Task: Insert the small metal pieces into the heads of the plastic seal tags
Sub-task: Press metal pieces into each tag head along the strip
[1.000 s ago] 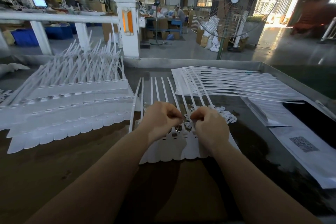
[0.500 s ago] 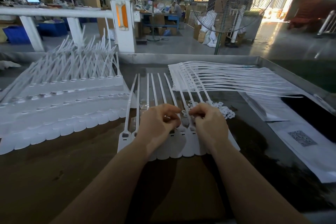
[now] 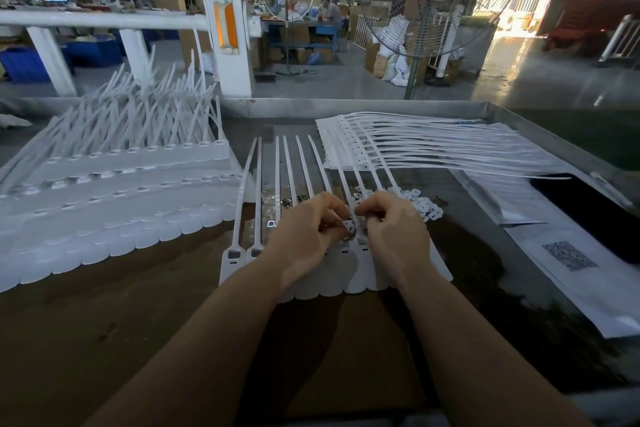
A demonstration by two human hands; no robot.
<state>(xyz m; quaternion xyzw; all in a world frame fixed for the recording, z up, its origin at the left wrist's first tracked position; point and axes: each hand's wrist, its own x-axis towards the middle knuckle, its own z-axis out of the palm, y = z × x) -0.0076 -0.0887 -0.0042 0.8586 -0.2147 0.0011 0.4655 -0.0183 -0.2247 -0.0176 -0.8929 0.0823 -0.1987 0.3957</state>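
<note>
A joined row of white plastic seal tags (image 3: 239, 262) lies flat in front of me, straps pointing away. My left hand (image 3: 304, 236) and my right hand (image 3: 398, 236) meet over the tag heads at the row's middle, fingers curled. Between the fingertips sits a small white piece (image 3: 350, 227); which hand pinches it is hard to tell. Small metal pieces (image 3: 270, 224) lie loose among the straps just left of my left hand. A heap of small white clips (image 3: 427, 210) lies right of my right hand.
Stacked rows of tags (image 3: 114, 184) with straps sticking up fill the left of the table. Another flat stack of tags (image 3: 433, 146) lies at the back right. Printed sheets (image 3: 568, 256) cover the right side. The table has a raised metal rim (image 3: 363, 104).
Both hands stay together over the tag heads, working their fingertips. The view has dipped and shifted slightly, so the two leftmost tag heads are now uncovered.
</note>
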